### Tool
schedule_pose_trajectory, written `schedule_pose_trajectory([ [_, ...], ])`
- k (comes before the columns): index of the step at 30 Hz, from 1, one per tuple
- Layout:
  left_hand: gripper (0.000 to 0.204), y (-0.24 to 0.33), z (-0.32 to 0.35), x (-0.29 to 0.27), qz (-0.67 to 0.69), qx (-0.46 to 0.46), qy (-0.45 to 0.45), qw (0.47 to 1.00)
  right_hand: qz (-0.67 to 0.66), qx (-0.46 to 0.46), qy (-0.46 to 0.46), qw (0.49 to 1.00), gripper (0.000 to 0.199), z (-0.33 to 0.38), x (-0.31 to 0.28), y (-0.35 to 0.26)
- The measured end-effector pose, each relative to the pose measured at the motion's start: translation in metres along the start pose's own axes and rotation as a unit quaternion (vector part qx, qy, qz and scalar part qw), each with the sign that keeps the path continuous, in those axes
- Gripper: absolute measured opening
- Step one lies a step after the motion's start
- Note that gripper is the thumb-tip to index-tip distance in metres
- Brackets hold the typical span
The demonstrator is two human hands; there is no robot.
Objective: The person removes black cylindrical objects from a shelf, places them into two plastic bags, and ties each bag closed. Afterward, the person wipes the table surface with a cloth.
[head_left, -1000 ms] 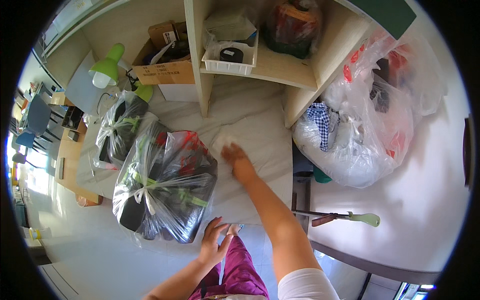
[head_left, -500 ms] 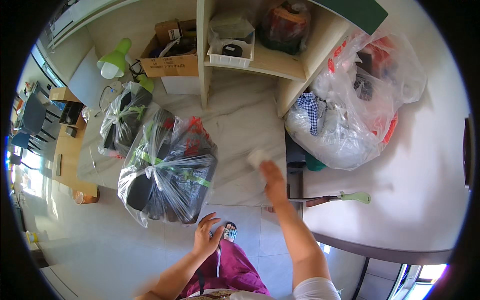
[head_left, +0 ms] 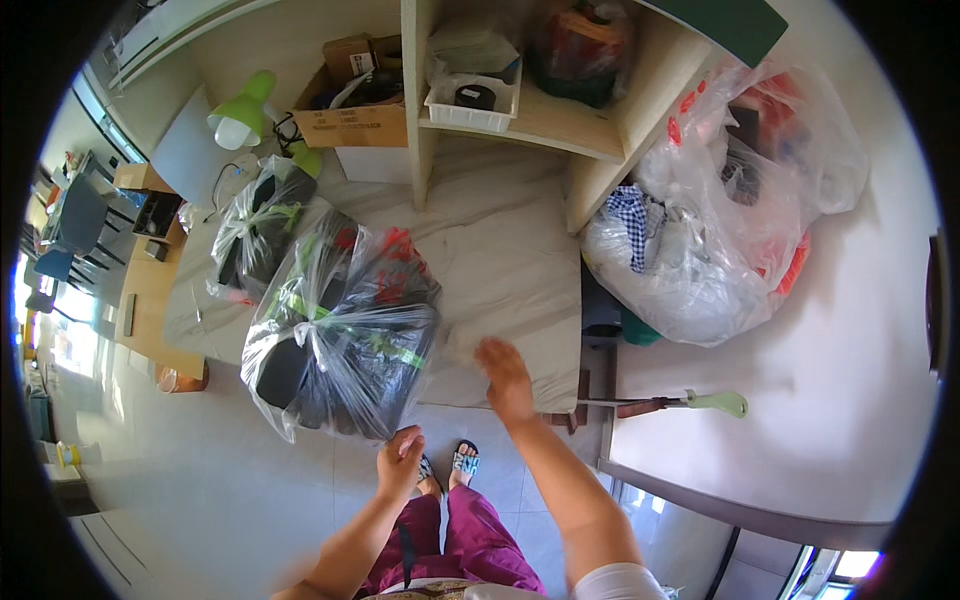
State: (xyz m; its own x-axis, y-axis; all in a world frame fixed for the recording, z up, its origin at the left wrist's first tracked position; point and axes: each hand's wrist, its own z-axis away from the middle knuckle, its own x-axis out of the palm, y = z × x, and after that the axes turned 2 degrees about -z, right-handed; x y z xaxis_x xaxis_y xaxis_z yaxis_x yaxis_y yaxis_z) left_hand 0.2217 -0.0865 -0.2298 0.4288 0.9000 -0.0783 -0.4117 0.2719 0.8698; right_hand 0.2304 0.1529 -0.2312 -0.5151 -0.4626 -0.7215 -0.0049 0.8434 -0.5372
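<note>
My left hand (head_left: pixel 400 462) is at the near edge of the marble-patterned tabletop (head_left: pixel 505 245), just below a large clear plastic bag (head_left: pixel 345 345). Its fingers are curled together close to the bag's lower corner; what they hold, if anything, is hidden. The bag is gathered at the middle and contains dark bundles tied with green tape. Over the tabletop's right front part, my right hand (head_left: pixel 508 385) is smeared by motion, so its grip is unclear. A smaller tied bag (head_left: pixel 255 230) with dark contents lies behind the large one.
A green lamp (head_left: pixel 240 108), an open cardboard box (head_left: pixel 350 125) and a shelf with a white basket (head_left: pixel 470 115) stand at the back. At right, full plastic bags (head_left: pixel 700 250) rest on a white surface beside a green-handled tool (head_left: pixel 715 402). A stool (head_left: pixel 185 375) is at left.
My right hand has drawn back toward me and left; the whitish thing at its fingers no longer shows. My left hand's spread fingers have curled in near the large bag's corner.
</note>
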Motion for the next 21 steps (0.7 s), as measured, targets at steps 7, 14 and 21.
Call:
schedule_pose_trajectory([
  [7, 0.021, -0.013, 0.009, -0.01, 0.145, -0.135, 0.038, 0.979, -0.082, -0.063, -0.145, 0.984, 0.043, 0.076, 0.072, -0.048],
  [14, 0.022, -0.006, 0.014, -0.041, 0.267, -0.201, 0.116, 0.935, -0.052, -0.046, 0.026, 0.997, 0.037, 0.013, -0.027, -0.014],
  [21, 0.026, 0.006, 0.019, -0.058, 0.324, -0.232, 0.126, 0.909, 0.223, 0.038, -0.072, 0.971, 0.038, -0.006, -0.037, 0.008],
])
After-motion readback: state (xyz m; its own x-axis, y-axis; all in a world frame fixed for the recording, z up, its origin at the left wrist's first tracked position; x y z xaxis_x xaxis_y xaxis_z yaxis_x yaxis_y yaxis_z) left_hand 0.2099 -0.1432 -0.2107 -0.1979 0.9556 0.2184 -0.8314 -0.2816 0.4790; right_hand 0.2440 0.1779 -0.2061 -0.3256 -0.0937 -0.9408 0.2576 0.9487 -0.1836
